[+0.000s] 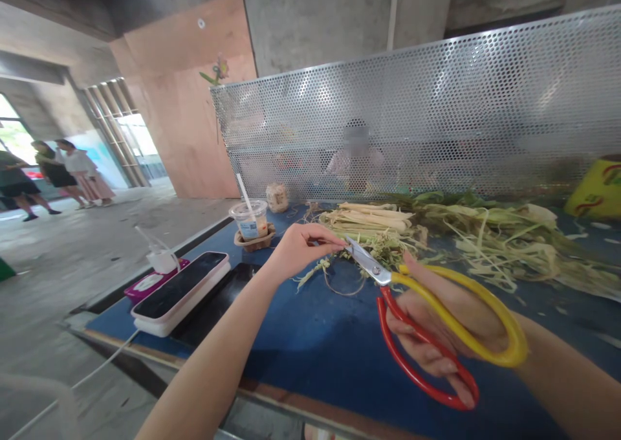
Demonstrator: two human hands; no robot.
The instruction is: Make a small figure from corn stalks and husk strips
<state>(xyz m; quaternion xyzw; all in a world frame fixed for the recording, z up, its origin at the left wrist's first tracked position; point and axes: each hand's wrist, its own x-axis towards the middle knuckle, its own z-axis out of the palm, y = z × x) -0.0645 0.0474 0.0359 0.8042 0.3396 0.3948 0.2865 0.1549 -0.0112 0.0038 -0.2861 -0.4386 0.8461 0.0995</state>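
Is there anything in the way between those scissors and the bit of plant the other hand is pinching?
Nothing visible does. The scissors in the right hand reach with their blade tips right up to the stalk the left hand pinches.

- Scissors (388,278): one loop handle yellow, the other red; blades bright silver.
- Tabletop (330,343): deep blue cover, brown wood strip along the near edge.
- Stalks (369,220): pale cream, with green and straw-yellow leaves.
- Screen (436,103), far edge: silver-grey metal, regular pattern of round holes.
- Power strip (182,291), left edge: white body, black top.
- Box (596,191), far right corner: yellow, red markings.
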